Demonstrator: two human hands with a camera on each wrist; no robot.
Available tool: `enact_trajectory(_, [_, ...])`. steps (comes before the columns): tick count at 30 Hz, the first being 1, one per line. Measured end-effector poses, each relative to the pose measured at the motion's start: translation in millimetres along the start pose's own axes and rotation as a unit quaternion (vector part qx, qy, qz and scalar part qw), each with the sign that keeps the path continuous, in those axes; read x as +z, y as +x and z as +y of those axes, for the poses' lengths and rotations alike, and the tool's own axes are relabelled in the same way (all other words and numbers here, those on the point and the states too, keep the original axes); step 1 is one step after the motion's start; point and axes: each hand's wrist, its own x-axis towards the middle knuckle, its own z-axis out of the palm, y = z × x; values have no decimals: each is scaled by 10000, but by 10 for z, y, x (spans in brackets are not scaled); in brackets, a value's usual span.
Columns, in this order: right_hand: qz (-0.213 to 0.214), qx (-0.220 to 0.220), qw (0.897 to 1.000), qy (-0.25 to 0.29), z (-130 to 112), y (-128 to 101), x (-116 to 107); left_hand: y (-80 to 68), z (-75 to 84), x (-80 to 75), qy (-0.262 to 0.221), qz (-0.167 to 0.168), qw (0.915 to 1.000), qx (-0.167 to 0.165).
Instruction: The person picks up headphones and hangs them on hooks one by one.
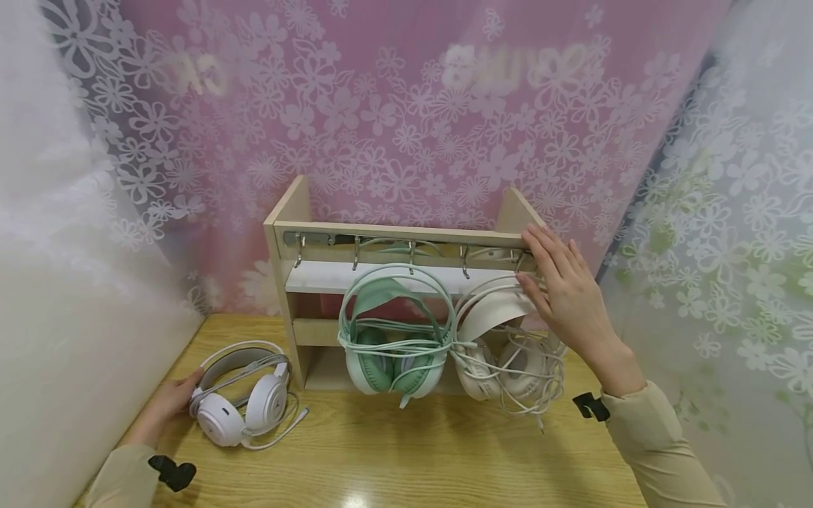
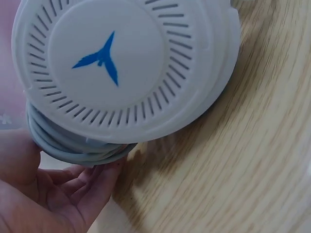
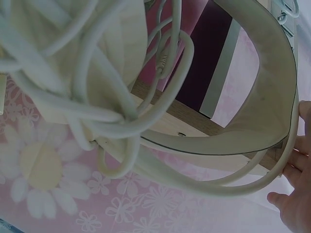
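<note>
My left hand (image 1: 166,408) grips a pair of white headphones (image 1: 219,421) near the left side of the headband, low over the wooden table. In the left wrist view one earcup (image 2: 109,53) shows a blue three-bladed logo, and grey cable loops lie against the fingers. On the upper right corner of a small wooden rack (image 1: 276,261) rests my right hand (image 1: 571,300), fingers fairly straight and thumb spread. Just beside it hang cream headphones (image 1: 492,314) with their cable wound around them. Mint-green headphones (image 1: 375,363) hang in the middle of the rack, cable-wrapped too.
A metal rail along the rack's top carries several hooks (image 1: 356,252); the left ones hold nothing. Below is a white shelf (image 1: 317,276). The wooden table (image 1: 381,451) extends in front. Pink flowered curtain (image 1: 406,127) stands behind, with pale sheets at both sides.
</note>
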Motion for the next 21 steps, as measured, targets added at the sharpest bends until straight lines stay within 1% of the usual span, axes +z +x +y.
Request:
enact_trajectory(2, [-22, 6, 10000, 2, 0, 2, 0, 0, -4, 13, -126, -46, 9999, -101])
enact_trajectory(5, [-42, 7, 10000, -7, 0, 4, -1, -7, -16, 25, -453, -67, 9986, -260])
enact_trajectory(7, [-35, 12, 10000, -17, 1, 2, -4, -14, -19, 31, -676, -97, 9970, -368])
enact_trajectory(10, [-18, 20, 10000, -28, 5, 0, -9, -31, -10, 43, -1002, -195, 9938, -435])
enact_trajectory(14, [-23, 25, 10000, -41, 6, 2, -13, -54, 5, 59, -1297, -273, 9904, -389])
enact_trajectory(17, [-41, 35, 10000, -45, 5, 4, -14, -73, 2, 64, -1441, -264, 9887, -321])
enact_trajectory(21, [-63, 40, 10000, -39, 5, 0, -13, -105, -17, 73, -1760, -341, 9838, -71])
